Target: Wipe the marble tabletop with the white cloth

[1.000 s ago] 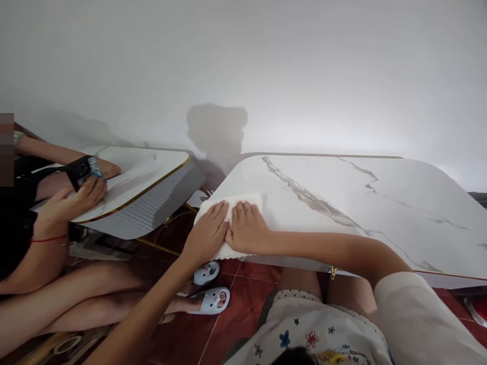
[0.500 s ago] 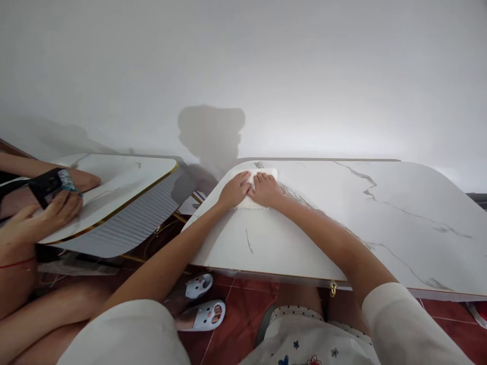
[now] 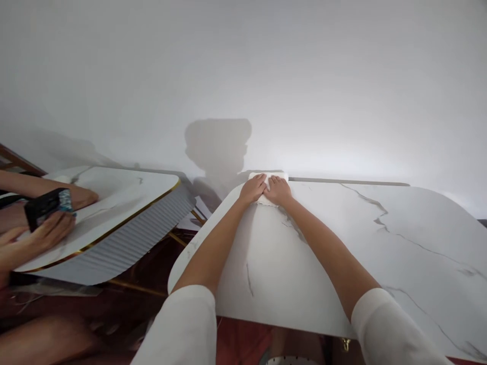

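Both my hands press down side by side on a white cloth (image 3: 269, 202), at the far left part of a white marble-patterned table (image 3: 289, 274). My left hand (image 3: 253, 188) grips the cloth's left side, fingers bent over it. Close beside it, my right hand (image 3: 278, 190) holds the right side down the same way. The cloth lies flat and reaches the table's back edge by the wall. A ragged lower border of it shows below my hands. Its middle is mostly covered by my fingers.
At left stands a second marble-topped table (image 3: 125, 190) with a gold rim and ribbed side. Another person's hand (image 3: 53, 230) holds a dark phone (image 3: 47, 205) over it. A white wall (image 3: 323, 91) rises behind both tables. A small gold fitting (image 3: 345, 344) hangs under the front edge.
My hands and the cloth have slid away from me across the table to its back edge, and my arms are straighter. My view has shifted, with the tables lower in it.
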{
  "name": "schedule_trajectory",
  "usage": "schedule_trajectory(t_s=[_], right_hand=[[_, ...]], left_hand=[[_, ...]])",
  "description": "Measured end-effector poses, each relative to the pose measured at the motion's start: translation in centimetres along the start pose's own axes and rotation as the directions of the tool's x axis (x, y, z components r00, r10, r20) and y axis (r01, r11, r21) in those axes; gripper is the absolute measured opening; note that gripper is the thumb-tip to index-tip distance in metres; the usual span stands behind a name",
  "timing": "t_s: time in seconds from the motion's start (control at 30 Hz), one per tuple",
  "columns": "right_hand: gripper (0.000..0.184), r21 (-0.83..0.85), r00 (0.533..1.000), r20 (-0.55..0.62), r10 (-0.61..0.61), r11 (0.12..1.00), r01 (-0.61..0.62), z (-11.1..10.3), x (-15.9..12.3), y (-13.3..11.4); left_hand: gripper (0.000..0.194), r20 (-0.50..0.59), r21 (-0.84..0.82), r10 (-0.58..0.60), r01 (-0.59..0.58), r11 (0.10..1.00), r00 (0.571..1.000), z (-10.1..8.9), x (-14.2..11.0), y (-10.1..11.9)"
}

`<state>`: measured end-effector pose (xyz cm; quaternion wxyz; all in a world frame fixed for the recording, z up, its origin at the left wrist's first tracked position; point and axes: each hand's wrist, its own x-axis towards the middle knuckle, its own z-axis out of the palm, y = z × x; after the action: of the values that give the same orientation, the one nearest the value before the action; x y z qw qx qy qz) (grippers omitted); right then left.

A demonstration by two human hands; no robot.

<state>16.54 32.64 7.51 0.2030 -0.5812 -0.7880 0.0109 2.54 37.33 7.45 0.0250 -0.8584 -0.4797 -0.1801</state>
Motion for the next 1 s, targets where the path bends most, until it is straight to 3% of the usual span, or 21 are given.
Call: schedule_trajectory(t_s=[0.2,0.37,0.63,1.0], right_hand=[[0.06,-0.09,0.99,0.006,0.142,0.986,-0.141,-1.7,-2.2,3.9],[0.06,-0.087,0.986,-0.04,0.161,0.983,-0.164,-2.2,-5.2,3.9],[0.061,-0.108,0.992,-0.025,0.126,0.986,-0.128,-3.7,-11.6,0.6],[0.058,-0.144,0.997,-0.075,-0.035,0.989,0.024,-5.2,-22.2,-6.1]], left_hand=[[0.045,0.039,-0.078,0.039,-0.035,0.996,0.998,1.7,3.1,4.8],[0.049,0.051,-0.114,0.083,-0.076,0.991,0.995,1.9,1.6,6.4],[0.053,0.079,-0.094,0.148,-0.141,0.986,0.986,0.3,-4.9,8.6],[0.053,0.069,-0.012,0.096,-0.095,0.995,0.993,-4.0,-18.1,13.2]])
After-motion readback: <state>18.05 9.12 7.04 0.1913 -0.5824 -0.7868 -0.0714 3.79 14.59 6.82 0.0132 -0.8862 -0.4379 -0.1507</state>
